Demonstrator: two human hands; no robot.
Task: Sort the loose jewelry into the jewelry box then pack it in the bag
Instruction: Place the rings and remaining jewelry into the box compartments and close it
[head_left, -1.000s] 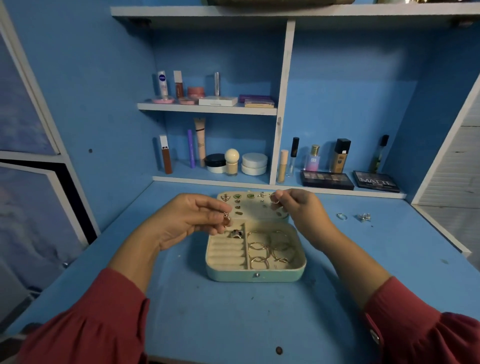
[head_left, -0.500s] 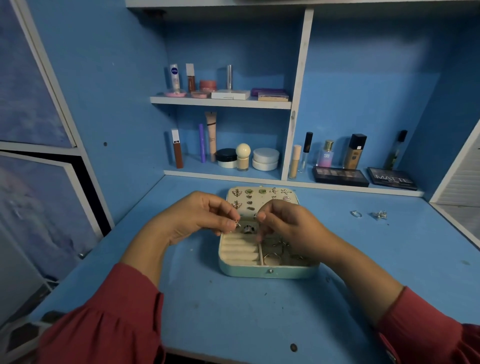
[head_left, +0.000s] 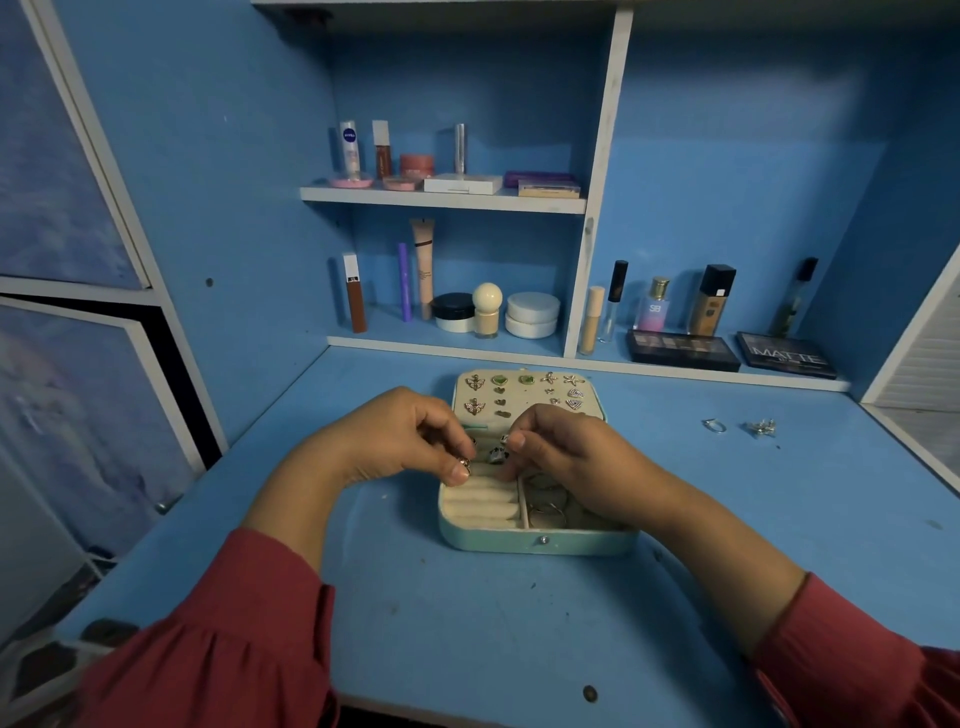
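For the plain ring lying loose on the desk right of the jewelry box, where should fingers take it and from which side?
Pinch the plain ring across its band from straight above, thumb and forefinger on opposite sides. It seems to lie nearly flat on the blue desk, too low for a side grip. It sits apart from the sparkly piece on its right, so there is room for fingertips.

right hand (head_left: 566, 457) moved from lid down over jewelry box (head_left: 535, 538), apparently nearing left hand (head_left: 400, 436)
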